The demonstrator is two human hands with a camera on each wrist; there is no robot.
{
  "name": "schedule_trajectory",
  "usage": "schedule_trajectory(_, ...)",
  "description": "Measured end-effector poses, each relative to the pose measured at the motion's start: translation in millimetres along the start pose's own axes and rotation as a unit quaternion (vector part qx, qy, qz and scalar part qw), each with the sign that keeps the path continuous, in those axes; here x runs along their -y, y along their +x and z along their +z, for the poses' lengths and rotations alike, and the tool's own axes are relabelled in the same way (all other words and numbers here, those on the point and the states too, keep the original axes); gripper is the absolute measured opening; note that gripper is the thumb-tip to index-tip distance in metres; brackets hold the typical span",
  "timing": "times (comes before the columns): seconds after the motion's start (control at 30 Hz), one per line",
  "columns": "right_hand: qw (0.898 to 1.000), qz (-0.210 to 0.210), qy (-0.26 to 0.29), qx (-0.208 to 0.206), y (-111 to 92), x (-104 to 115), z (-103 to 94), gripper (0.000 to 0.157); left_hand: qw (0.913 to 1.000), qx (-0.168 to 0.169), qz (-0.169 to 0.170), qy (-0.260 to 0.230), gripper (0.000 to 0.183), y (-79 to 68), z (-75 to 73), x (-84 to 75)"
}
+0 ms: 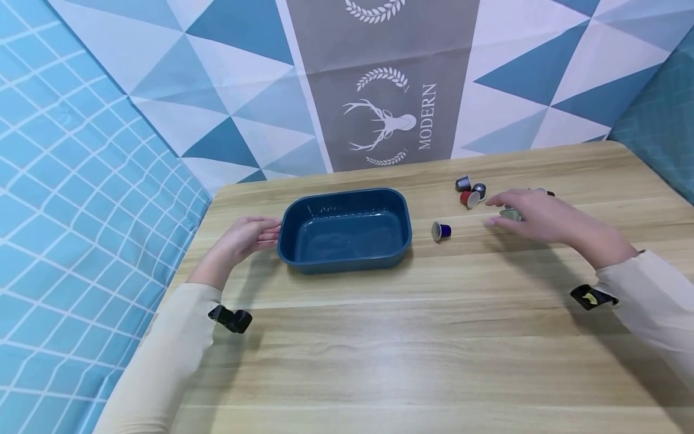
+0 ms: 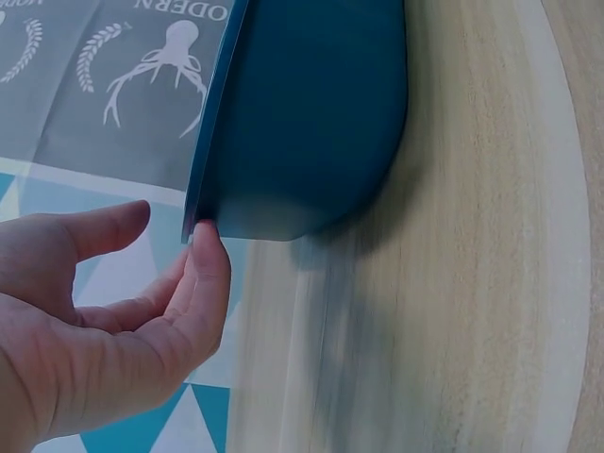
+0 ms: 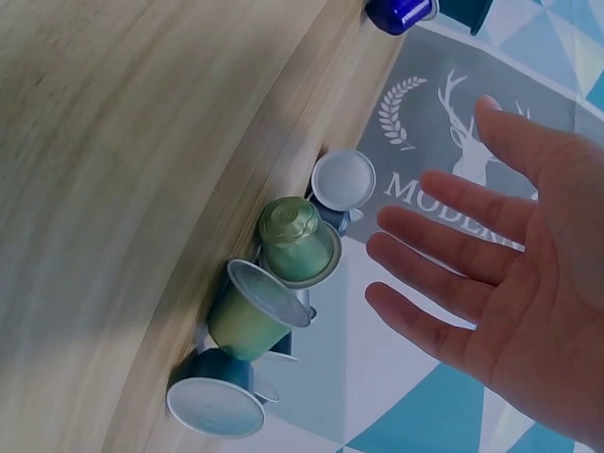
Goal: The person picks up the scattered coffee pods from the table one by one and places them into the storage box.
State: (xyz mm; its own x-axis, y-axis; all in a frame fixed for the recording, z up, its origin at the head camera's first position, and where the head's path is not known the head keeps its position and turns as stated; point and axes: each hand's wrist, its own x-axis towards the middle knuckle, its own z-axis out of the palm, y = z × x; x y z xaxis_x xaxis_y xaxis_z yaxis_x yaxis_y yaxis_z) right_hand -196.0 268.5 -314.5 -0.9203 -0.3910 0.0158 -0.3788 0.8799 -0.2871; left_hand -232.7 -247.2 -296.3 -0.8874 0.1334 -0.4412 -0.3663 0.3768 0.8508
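A dark blue rectangular basin (image 1: 347, 265) stands on the wooden table. At its left end is my left hand (image 1: 250, 236), fingertips right at the rim and thumb spread away, as the left wrist view also shows. My right hand (image 1: 542, 216) hovers with fingers spread beside a group of coffee capsules, nothing in its grasp. Close by its palm, the right wrist view shows a light green capsule (image 3: 297, 241), a yellow-green capsule (image 3: 247, 311) and a teal capsule (image 3: 215, 396). In the head view the hand partly hides these.
Left of the right hand lie a red capsule (image 1: 469, 199), a grey capsule (image 1: 463, 183) and a dark capsule (image 1: 479, 190). A blue capsule (image 1: 441, 231) lies on its side between them and the basin. A patterned cloth (image 1: 244, 90) hangs behind the table.
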Motion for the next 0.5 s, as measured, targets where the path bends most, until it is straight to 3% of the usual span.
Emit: schedule_trajectory(0.5, 1.000, -0.011, 0.019, 0.016, 7.0, 7.1, 8.1, 0.043, 0.9999, -0.005, 0.001, 0.016, 0.051, 5.2, 3.8, 1.3)
